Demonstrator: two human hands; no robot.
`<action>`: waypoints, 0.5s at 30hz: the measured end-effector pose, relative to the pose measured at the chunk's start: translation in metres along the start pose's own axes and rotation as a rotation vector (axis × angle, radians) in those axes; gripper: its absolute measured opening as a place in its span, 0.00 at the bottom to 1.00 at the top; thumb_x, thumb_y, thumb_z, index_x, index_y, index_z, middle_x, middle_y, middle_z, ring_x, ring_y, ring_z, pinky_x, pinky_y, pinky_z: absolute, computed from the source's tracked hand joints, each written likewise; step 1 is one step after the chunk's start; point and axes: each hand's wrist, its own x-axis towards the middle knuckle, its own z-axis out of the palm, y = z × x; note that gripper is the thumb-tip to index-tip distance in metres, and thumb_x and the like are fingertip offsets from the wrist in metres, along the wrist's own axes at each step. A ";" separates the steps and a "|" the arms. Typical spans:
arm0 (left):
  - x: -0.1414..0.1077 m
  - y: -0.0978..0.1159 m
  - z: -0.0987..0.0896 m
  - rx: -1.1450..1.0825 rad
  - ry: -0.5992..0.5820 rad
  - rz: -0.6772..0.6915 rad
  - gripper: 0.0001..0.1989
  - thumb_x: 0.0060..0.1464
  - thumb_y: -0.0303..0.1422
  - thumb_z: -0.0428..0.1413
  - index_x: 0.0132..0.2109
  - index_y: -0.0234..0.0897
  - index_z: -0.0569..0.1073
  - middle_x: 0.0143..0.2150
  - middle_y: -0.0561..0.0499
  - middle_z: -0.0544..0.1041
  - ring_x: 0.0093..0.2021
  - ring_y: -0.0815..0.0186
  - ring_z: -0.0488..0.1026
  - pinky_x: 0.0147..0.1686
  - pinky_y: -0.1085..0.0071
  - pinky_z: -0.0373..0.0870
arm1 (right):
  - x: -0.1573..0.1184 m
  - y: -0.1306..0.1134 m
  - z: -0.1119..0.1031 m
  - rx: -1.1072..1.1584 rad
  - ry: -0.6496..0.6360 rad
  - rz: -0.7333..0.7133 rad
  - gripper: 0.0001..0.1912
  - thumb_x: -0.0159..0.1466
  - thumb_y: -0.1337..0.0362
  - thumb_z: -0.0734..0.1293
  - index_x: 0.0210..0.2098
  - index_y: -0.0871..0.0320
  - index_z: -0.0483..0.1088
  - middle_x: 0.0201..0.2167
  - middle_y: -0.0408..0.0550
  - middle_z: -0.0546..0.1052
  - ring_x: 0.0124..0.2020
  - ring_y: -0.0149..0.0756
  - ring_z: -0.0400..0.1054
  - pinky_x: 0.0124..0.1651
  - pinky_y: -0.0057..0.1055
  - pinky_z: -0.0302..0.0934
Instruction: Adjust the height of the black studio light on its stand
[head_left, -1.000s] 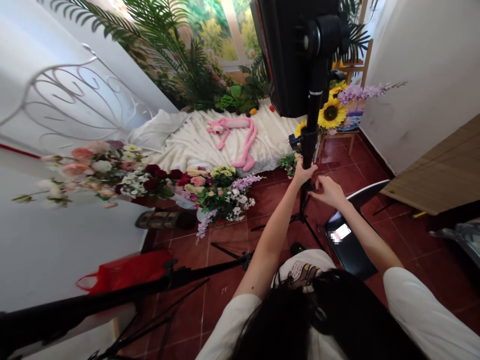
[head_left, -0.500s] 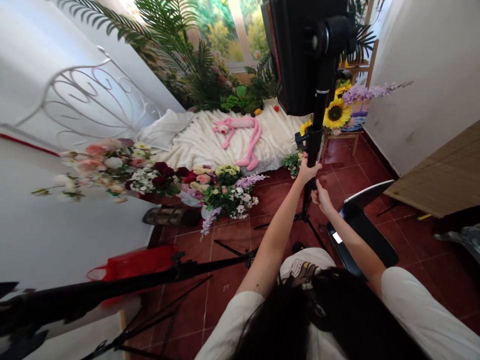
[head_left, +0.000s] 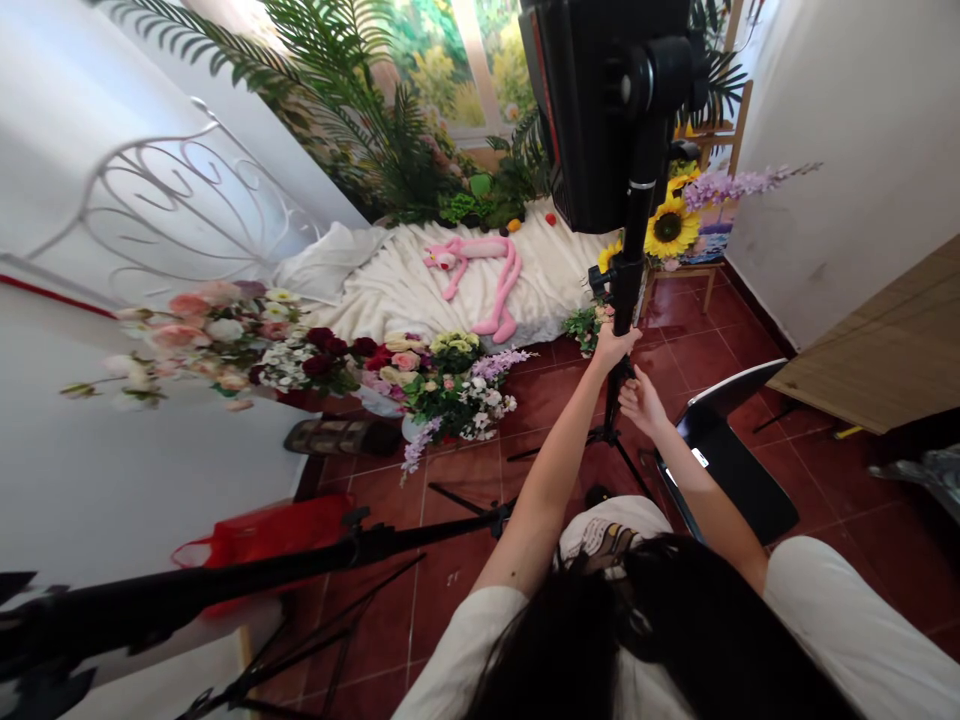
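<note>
A black light stand [head_left: 635, 235] rises upright in front of me, with a large black lamp head [head_left: 592, 120] on top. My left hand [head_left: 615, 348] is wrapped round its pole, below a black clamp. Just below and to the right, my right hand [head_left: 643, 400] has its fingers curled at the side of the pole, by a small knob that the fingertips mostly hide. The stand's tripod legs [head_left: 606, 436] spread on the red tiled floor.
A second black stand [head_left: 360, 545] slants across the lower left, near a red bag [head_left: 285, 530]. To the right is a black chair [head_left: 739, 480]. Artificial flowers [head_left: 457, 385] line the bed [head_left: 375, 290], where a pink plush toy [head_left: 480, 248] lies. Sunflowers [head_left: 667, 228] stand behind the pole.
My right hand has turned and its fingers have loosened a little beside the pole. My left hand keeps its grip in the same place.
</note>
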 end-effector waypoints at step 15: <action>-0.002 0.000 0.000 0.075 0.012 0.020 0.19 0.48 0.27 0.64 0.16 0.38 0.64 0.14 0.58 0.64 0.18 0.76 0.62 0.25 0.76 0.61 | 0.011 -0.034 -0.001 -1.366 0.395 -0.499 0.34 0.68 0.37 0.65 0.21 0.52 0.48 0.18 0.38 0.56 0.25 0.30 0.49 0.31 0.32 0.43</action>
